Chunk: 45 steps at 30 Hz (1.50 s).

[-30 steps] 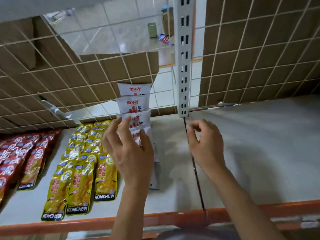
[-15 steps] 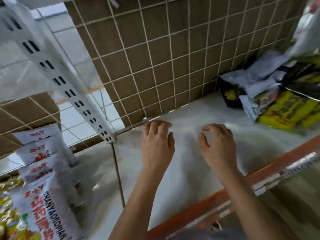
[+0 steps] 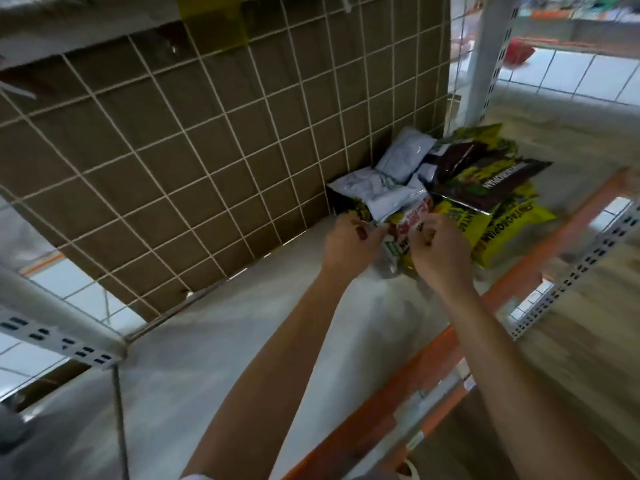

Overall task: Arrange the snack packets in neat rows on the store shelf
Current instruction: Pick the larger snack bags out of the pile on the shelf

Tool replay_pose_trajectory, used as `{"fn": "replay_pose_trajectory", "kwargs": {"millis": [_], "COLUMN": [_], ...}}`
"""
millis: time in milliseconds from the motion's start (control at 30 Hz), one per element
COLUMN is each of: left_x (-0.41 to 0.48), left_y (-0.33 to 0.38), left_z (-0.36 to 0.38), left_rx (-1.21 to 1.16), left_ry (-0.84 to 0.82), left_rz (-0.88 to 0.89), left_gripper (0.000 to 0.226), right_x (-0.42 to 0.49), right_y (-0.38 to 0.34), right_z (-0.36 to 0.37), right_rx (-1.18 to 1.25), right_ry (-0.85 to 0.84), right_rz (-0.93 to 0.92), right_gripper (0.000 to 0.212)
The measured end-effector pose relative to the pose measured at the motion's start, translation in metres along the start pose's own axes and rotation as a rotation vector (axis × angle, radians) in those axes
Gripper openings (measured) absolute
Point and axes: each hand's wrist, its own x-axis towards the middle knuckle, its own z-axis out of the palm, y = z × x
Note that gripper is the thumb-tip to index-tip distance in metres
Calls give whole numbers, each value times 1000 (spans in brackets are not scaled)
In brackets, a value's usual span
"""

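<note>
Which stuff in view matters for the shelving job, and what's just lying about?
Job: left hand and right hand, both with a grip on the red-and-white packet; heap of snack packets; shelf board.
Just there: wire grid, cardboard behind it, slotted upright, orange shelf edge.

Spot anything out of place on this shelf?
Yes: the snack packets lie in a jumbled, overlapping heap against the wire-grid back panel, not in rows. Left hand and right hand grip the front red-and-white packet.
</note>
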Motion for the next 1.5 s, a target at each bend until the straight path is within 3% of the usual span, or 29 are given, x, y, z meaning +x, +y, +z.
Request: {"fn": "replay_pose_trajectory", "kwargs": {"millis": [100,167,267,433,567,700,900,1000,1100,1200,1267,1400,1500], "left_x": [11,16,20,15,0,-24,-60,-77,-94,-112,-123,-140,-149], "left_y": [10,10,5,-1,-13,-33,-64,-82,-99,-118,-133,-167,-180], "left_z": [10,15,20,20,8,-19,-64,-78,-92,-111,-122,-142,-152], "left_rx": [-107,-88,-51,-152,-382,-712,-951,-853,-700,-567,-479,-240,158], "left_ry": [29,32,2,-22,27,94,283,418,580,693,715,691,595], "left_rz": [-101,-96,-61,-88,-141,-146,-246,-249,-293,-299,-345,-476,-599], "left_gripper": [64,71,57,40,15,7,9,5,15,17,33,24,25], "right_x": [20,31,42,50,48,40,19,9,-3,-15,-24,-44,-57], "right_y": [-4,-8,-7,-3,-7,-25,-63,-74,-83,-91,-93,-99,-108], "right_z": [2,4,12,20,16,8,3,12,27,43,56,80,95], "right_rx": [31,14,-129,-83,-11,249,714,963,1118,1198,1115,834,596], "right_ry": [22,-20,-76,-18,5,70,-62,-173,-251,-277,-236,-249,-306], "right_rz": [-20,-39,-119,-108,-231,-355,-245,-33,130,230,233,102,6], "right_gripper": [32,45,58,36,24,15,21,29,13,16,16,36,31]}}
